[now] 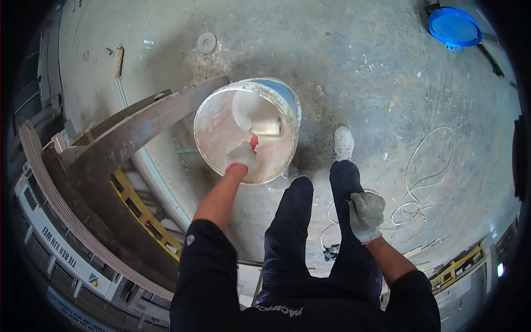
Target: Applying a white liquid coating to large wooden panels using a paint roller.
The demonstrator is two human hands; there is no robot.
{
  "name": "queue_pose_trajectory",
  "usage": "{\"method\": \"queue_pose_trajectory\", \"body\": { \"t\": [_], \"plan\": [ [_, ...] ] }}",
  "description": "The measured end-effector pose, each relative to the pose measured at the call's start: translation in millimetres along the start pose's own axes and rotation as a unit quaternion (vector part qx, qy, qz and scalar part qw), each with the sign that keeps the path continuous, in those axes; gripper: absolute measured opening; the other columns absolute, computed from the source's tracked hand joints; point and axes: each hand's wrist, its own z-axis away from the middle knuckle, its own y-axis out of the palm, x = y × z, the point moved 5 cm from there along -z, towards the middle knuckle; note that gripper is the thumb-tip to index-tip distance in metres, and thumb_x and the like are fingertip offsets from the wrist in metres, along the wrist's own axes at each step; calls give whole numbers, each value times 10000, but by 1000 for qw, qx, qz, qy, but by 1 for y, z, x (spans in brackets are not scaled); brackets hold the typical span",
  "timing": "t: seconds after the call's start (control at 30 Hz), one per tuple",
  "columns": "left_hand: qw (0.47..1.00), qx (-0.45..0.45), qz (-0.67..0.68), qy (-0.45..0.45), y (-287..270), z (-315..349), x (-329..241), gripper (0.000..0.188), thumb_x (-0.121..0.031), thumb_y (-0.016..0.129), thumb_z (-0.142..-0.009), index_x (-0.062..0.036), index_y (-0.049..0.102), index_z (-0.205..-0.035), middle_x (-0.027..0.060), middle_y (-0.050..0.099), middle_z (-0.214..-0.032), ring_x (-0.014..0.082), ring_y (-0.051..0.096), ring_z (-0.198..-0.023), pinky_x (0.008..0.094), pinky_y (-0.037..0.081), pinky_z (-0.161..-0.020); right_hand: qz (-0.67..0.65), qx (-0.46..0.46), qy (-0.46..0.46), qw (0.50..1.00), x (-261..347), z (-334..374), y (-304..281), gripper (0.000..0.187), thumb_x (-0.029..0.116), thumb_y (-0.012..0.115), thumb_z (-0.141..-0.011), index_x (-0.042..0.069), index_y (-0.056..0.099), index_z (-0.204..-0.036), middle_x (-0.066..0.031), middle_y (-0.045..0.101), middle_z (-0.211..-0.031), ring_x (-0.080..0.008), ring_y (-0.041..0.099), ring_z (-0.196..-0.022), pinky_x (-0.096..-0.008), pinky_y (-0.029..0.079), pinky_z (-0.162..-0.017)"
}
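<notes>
A large round bucket (206,113), pale and paint-smeared inside with blue on its outer wall, is on the floor in front of me, its mouth tilted toward me. My left hand (242,157), in a white knit glove with a red cuff, reaches inside it. Those fingers are closed round the red handle of a paintbrush (266,127); its wide pale head is against the inside of the bucket. A whitish patch lies deeper in the bucket. My right hand (366,214), in a greyish glove, rests on my right leg with its fingers curled in and nothing seen in them.
A long worn beam (138,127) runs beside the bucket on the left. A paint roller (118,62) and a round grey disc (206,42) lie beyond. Loose cable (412,202) coils on the right floor. A blue round lid (455,27) is far right; a yellow level (141,210) is lower left.
</notes>
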Motion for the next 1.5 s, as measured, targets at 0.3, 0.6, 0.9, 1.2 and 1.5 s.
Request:
{"method": "queue_pose_trajectory", "body": {
  "t": [0.3, 0.6, 0.9, 1.2, 1.5],
  "plan": [
    [995, -23, 85, -52, -11, 26, -23, 393, -338, 573, -962, -52, 620, -1227, 237, 691, -1184, 429, 656, -1121, 498, 501, -949, 8, -23, 12, 1000, -6, 7, -1, 235, 100, 735, -818, 102, 663, -1042, -74, 667, -956, -310, 623, -943, -473, 432, -841],
    [993, -69, 84, -50, -14, -3, -32, 344, -321, 564, -962, -87, 646, -1201, 233, 706, -1120, 419, 680, -1058, 518, 520, -878, 15, -51, 19, 998, -11, 14, 0, 251, 81, 741, -813, 110, 662, -1049, -80, 671, -933, -317, 626, -907, -465, 439, -818],
    [999, -9, 33, 6, -46, -38, -26, 396, -328, 562, -967, -104, 579, -1293, 210, 679, -1213, 423, 651, -1123, 494, 500, -940, 7, -20, 17, 1000, -13, 19, 12, 226, 131, 735, -831, 116, 676, -1049, -68, 669, -967, -291, 622, -959, -459, 433, -828],
    [997, -63, 38, 33, -53, -42, -4, 334, -338, 541, -962, -79, 678, -1122, 230, 708, -1125, 394, 672, -1080, 502, 500, -936, -13, -6, 2, 1000, -3, 16, 17, 219, 122, 733, -829, 99, 674, -1039, -64, 667, -946, -293, 623, -949, -463, 437, -828],
    [998, 24, -62, 13, -36, -20, -7, 315, -272, 626, -908, -92, 673, -1162, 204, 693, -1175, 390, 671, -1067, 463, 511, -915, -9, -20, 5, 1000, -4, 14, 16, 194, 107, 737, -820, 90, 659, -997, -78, 669, -903, -318, 631, -883, -474, 444, -785]
  ]
}}
